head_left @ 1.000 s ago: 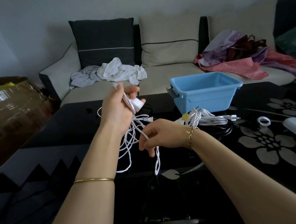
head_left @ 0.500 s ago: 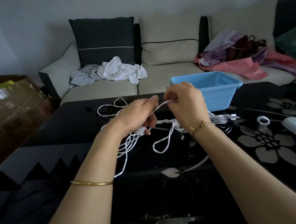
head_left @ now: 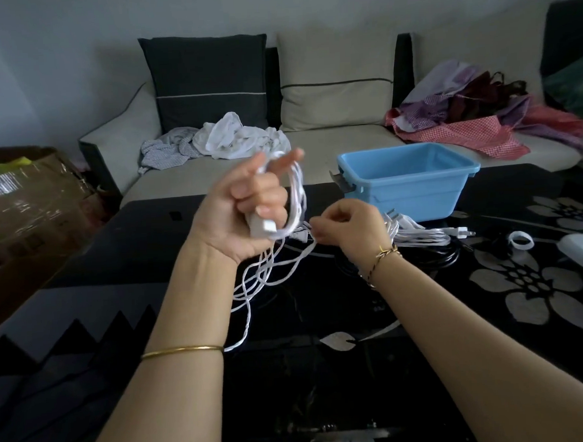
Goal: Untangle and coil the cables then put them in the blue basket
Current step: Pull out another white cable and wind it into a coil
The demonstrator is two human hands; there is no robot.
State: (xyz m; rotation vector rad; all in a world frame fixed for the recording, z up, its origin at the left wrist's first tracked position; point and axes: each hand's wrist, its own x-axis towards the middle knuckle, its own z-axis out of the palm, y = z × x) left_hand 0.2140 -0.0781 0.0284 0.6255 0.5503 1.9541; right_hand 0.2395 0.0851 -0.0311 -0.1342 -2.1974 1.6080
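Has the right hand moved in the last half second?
Yes. The right hand has dropped down and left, away from the blue basket's rim, toward the table.

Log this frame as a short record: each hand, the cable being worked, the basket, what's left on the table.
left hand: raised, grips loops of the white cable and its white block
right hand: lower, pinches a strand of the same cable
cable state: partly looped, rest hangs tangled toward the table
blue basket: on the table, no cable visible inside
left over: white cable bundle beside the basket

Home living room (sofa (head_left: 313, 152), cushions (head_left: 205, 83))
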